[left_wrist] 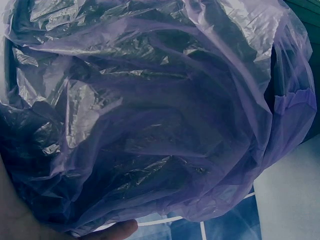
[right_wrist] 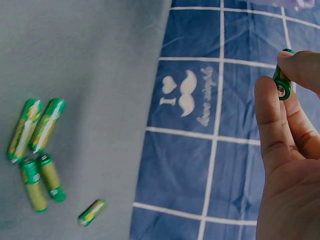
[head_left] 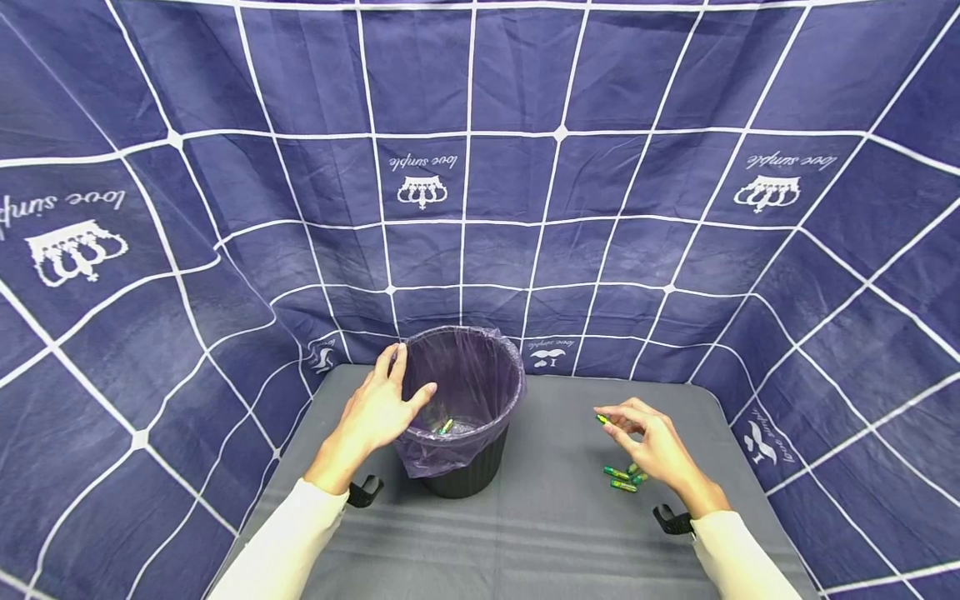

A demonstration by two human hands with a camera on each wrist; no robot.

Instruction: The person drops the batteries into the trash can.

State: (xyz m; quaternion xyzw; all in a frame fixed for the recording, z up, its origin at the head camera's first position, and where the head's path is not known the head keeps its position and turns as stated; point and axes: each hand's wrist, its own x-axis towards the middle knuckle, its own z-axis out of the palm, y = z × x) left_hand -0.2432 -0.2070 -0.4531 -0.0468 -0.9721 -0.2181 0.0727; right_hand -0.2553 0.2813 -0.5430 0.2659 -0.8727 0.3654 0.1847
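Note:
My right hand (head_left: 648,437) pinches a green-and-yellow battery (right_wrist: 282,75) between thumb and fingertips, raised over the table's right side. Below it, several more batteries (right_wrist: 47,122) lie loosely grouped on the grey surface. At the left, my left hand (head_left: 378,408) is at the near-left rim of a black trash bin (head_left: 468,475), fingers fairly straight and thumb spread over the opening. A thin purple bag (left_wrist: 180,100) lines the bin and folds over its rim. Down inside, one battery (head_left: 446,427) shows at the bottom.
The table (head_left: 555,517) has a grey cover. A blue cloth (head_left: 517,183) with white grid lines rises behind it and on both sides. Black bands (head_left: 365,492) sit at both wrists, by the light sleeves.

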